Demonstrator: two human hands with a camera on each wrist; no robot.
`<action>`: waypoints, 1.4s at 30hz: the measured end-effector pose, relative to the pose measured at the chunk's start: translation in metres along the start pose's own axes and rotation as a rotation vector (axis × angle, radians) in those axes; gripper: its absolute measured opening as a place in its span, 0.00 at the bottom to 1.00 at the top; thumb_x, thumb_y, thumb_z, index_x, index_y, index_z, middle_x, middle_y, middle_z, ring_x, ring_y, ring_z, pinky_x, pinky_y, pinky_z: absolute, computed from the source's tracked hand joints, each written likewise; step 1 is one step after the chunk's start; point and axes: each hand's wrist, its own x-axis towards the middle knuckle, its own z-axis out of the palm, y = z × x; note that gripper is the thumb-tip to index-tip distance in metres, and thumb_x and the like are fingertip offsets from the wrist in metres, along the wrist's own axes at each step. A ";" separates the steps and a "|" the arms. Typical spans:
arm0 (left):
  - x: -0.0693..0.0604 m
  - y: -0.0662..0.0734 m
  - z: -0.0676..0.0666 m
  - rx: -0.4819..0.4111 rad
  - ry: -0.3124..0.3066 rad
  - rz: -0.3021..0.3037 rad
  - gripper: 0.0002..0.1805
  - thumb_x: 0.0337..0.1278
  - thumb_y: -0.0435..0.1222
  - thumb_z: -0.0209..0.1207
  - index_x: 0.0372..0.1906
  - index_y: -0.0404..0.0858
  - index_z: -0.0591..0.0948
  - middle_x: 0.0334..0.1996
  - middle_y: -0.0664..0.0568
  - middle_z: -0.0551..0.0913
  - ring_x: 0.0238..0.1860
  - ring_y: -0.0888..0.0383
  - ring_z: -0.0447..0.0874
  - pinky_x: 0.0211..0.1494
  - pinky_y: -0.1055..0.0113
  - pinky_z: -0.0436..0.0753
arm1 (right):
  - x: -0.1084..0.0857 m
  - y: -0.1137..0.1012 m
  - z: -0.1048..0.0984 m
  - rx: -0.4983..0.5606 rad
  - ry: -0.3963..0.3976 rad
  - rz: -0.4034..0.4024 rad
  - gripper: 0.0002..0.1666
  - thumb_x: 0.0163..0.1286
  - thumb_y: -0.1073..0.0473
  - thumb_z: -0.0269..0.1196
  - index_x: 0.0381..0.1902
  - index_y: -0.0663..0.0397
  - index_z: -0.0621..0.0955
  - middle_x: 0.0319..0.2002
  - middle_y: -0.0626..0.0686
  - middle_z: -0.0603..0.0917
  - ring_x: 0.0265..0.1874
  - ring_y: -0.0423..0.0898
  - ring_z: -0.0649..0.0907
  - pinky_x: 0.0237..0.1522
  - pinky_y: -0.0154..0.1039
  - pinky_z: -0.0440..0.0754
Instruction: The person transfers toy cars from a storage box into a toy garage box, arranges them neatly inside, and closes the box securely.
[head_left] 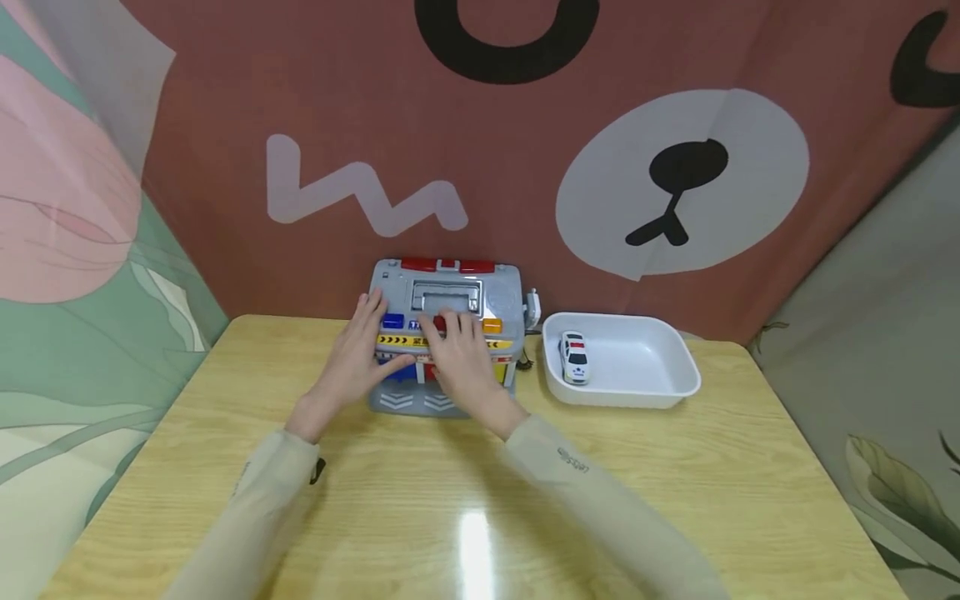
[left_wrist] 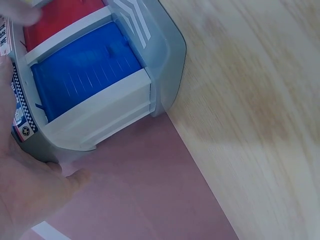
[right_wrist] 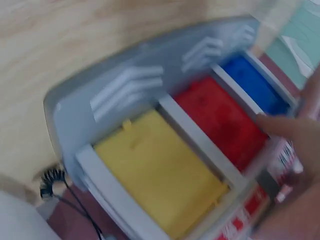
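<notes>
A grey toy garage [head_left: 504,292] stands at the back of the table, with red lights on top and blue, red and orange buttons along its roof. My left hand [head_left: 352,354] rests against its left side, fingers spread, thumb pointing across the front. My right hand [head_left: 467,362] lies over the front of the roof, fingertips at the red button, which they partly cover. Three doors are down: a blue door [left_wrist: 87,70], a red door [right_wrist: 222,125] and a yellow door [right_wrist: 162,170]. The right wrist view is blurred.
A white tub [head_left: 626,398] stands right of the garage, with a white toy police car [head_left: 575,358] in its left end. A small white handset [head_left: 532,308] hangs on the garage's right side, above a coiled black cord [right_wrist: 52,181]. A printed cloth [head_left: 510,167] hangs behind the table.
</notes>
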 end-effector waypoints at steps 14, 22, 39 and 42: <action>-0.001 0.000 -0.002 -0.024 -0.022 -0.028 0.56 0.53 0.61 0.62 0.76 0.35 0.48 0.77 0.47 0.39 0.76 0.47 0.32 0.70 0.38 0.52 | -0.038 0.061 -0.030 0.376 -0.154 0.195 0.44 0.71 0.44 0.58 0.76 0.57 0.54 0.73 0.63 0.53 0.70 0.60 0.56 0.69 0.56 0.56; 0.001 0.004 -0.001 -0.025 -0.020 -0.018 0.56 0.53 0.60 0.62 0.76 0.35 0.48 0.77 0.48 0.39 0.76 0.45 0.34 0.70 0.39 0.52 | -0.051 0.070 -0.028 0.368 -0.116 0.136 0.40 0.74 0.51 0.55 0.75 0.60 0.53 0.71 0.67 0.57 0.69 0.64 0.58 0.68 0.54 0.59; 0.008 0.009 -0.023 0.139 -0.164 0.085 0.53 0.58 0.59 0.58 0.78 0.42 0.43 0.77 0.46 0.44 0.76 0.47 0.37 0.71 0.39 0.45 | -0.043 0.076 -0.045 0.463 -0.233 0.174 0.40 0.70 0.53 0.62 0.75 0.51 0.59 0.72 0.62 0.59 0.71 0.59 0.60 0.61 0.55 0.70; 0.010 0.010 -0.022 0.154 -0.177 0.104 0.52 0.59 0.58 0.57 0.78 0.41 0.44 0.77 0.45 0.45 0.76 0.46 0.37 0.71 0.38 0.47 | -0.044 0.076 -0.044 0.454 -0.236 0.186 0.40 0.70 0.53 0.61 0.75 0.51 0.58 0.72 0.63 0.59 0.71 0.59 0.59 0.60 0.55 0.71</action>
